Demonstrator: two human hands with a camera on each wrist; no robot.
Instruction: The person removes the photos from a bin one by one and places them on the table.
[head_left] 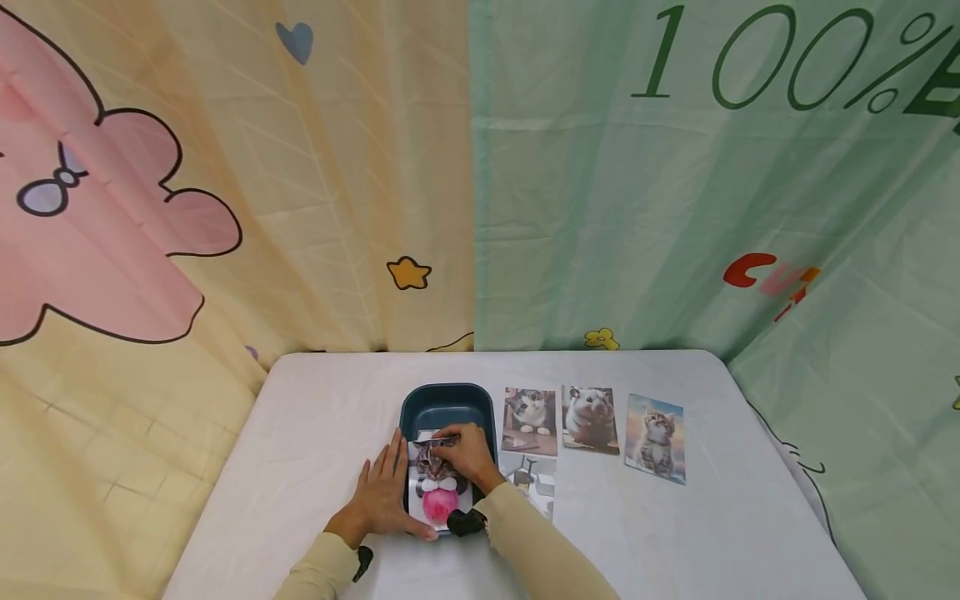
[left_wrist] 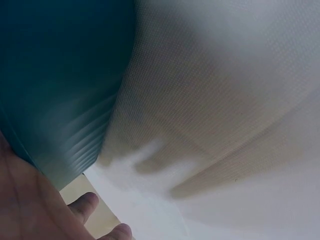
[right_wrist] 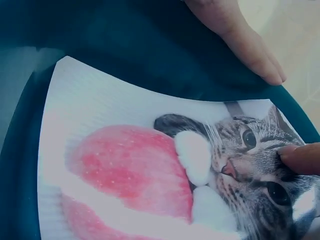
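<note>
While the left hand (head_left: 381,496) lays straight fingers along the tray (head_left: 450,402), the right hand (head_left: 472,457) pinches the card (head_left: 440,505) inside; moving it seems the step, next needing a gentle hold.

The head camera looks forward and down from above, standing well back, with the surface (head_left: 300,425) across the lower frame and curtains (head_left: 360,167) above. The left wrist camera sits close beside the tray (left_wrist: 65,70), which fills its upper left. The right wrist camera looks closely down at a photo (right_wrist: 150,165), shared with the head view's lower centre.
</note>
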